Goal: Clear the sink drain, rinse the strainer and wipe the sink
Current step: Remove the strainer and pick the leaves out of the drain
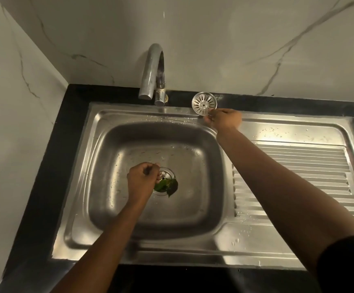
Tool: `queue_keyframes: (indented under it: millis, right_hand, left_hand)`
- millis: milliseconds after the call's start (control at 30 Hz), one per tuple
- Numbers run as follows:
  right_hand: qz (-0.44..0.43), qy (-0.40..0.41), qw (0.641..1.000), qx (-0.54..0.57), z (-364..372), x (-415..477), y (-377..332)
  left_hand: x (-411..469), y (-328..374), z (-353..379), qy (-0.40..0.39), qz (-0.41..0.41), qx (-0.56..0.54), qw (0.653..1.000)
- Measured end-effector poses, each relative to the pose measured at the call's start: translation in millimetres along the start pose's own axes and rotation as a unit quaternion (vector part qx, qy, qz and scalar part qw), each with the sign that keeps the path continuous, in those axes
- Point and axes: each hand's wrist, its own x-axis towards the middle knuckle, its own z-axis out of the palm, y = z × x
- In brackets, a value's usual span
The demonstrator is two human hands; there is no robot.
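A steel sink [112, 210] fills the middle of the view. Its drain [167, 173] sits open at the basin's centre, with green leaves [168, 186] lying in it. My left hand [143, 179] is down in the basin at the drain's left edge, fingers curled onto the leaves. My right hand [224, 119] reaches to the sink's back rim and pinches the edge of the round slotted metal strainer [204, 103], which rests half on the black counter behind the rim.
A curved chrome tap [152, 72] stands behind the basin, no water running. A ribbed draining board [294, 178] lies to the right, with water drops on it. Black counter [51, 161] frames the sink; marble walls close the back and left.
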Motion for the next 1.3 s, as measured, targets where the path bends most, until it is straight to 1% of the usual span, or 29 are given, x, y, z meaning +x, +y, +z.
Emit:
queue_keyframes:
  millis: [133,367,433,533,633,700,767,833,867,900,967,1000,1067,1100,1133,1200,1300]
  right_hand:
    - [0.022,0.01,0.999,0.021,5.2,8.3,1.5]
    - [0.049,0.015,0.998,0.02,8.6,20.1,4.8]
    - [0.048,0.014,0.999,0.02,6.7,19.8,5.4]
    - [0.035,-0.001,0.998,0.06,-0.2,12.5,8.1]
    - [0.004,0.006,0.996,0.086,-2.7,-5.2,12.9]
    - [-0.04,0.004,0.997,0.063,-1.1,-26.5,21.5]
    - [-0.092,-0.043,0.995,0.009,1.0,-52.1,37.9]
    - [-0.14,-0.127,0.979,-0.082,1.7,-75.0,60.7]
    - [-0.161,-0.172,0.961,-0.148,3.3,-83.3,73.4]
    - [-0.177,-0.215,0.934,-0.223,6.0,-88.3,85.9]
    - [-0.192,-0.297,0.858,-0.371,14.3,-92.5,108.8]
    - [-0.19,-0.334,0.814,-0.435,18.7,-92.5,118.4]
    - [-0.186,-0.402,0.708,-0.551,28.1,-93.1,135.6]
    - [-0.198,-0.421,0.653,-0.597,32.1,-93.9,142.2]
    - [-0.212,-0.431,0.609,-0.632,34.9,-94.5,149.2]
    - [-0.237,-0.44,0.553,-0.666,38.5,-95.4,160.0]
    - [-0.28,-0.442,0.489,-0.698,41.1,-93.4,169.1]
  left_hand:
    - [0.5,2.5,7.6,-0.008,0.01,0.005,1.0]
    - [2.4,5.3,11.2,-0.014,0.015,0.006,1.0]
    - [4.0,4.3,8.4,-0.009,0.01,0.002,1.0]
    - [8.3,-1.4,-0.4,0.007,-0.008,0.004,1.0]
    - [17.0,-10.8,-11.9,0.015,-0.026,0.034,0.999]
    - [22.8,-18.4,-18.9,0.004,-0.031,0.062,0.998]
    - [27.3,-27.0,-23.6,-0.013,-0.027,0.103,0.994]
    - [31.0,-35.9,-27.1,-0.037,-0.02,0.169,0.985]
    - [32.8,-40.3,-28.7,-0.05,-0.013,0.214,0.976]
    - [34.9,-44.4,-30.2,-0.063,-0.005,0.257,0.964]
    - [38.5,-52.5,-32.4,-0.085,0.008,0.32,0.944]
    - [39.4,-54.8,-32.6,-0.094,0.013,0.344,0.934]
    - [41.1,-59.9,-32.8,-0.108,0.018,0.374,0.921]
    - [42.0,-62.0,-32.7,-0.114,0.016,0.38,0.918]
    - [42.5,-64.1,-32.4,-0.118,0.013,0.381,0.917]
    - [43.2,-67.2,-30.6,-0.124,0.012,0.381,0.916]
    - [43.8,-71.6,-27.2,-0.137,0.021,0.386,0.912]
